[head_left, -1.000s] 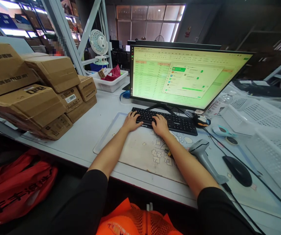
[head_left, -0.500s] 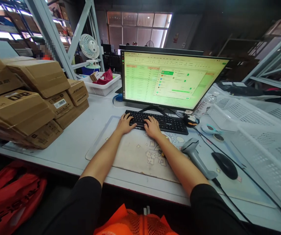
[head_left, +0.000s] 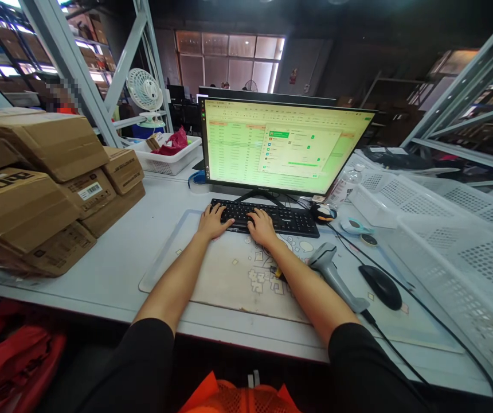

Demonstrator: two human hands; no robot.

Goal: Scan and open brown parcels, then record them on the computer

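Left hand (head_left: 212,222): fingers spread, touching keyboard (head_left: 287,219); right hand (head_left: 262,226): loosely open, likewise

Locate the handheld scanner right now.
Head view, right of centre: the grey handheld scanner lies on the desk mat, between the right forearm and the black mouse.

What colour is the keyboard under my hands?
The keyboard is black, with small pale markings; it shows best in the head view.

We see on the white desk (head_left: 121,246) boxes (head_left: 53,195) stacked at left, a basket (head_left: 170,166) beyond them, a monitor (head_left: 281,149), and a mat (head_left: 225,275) before it
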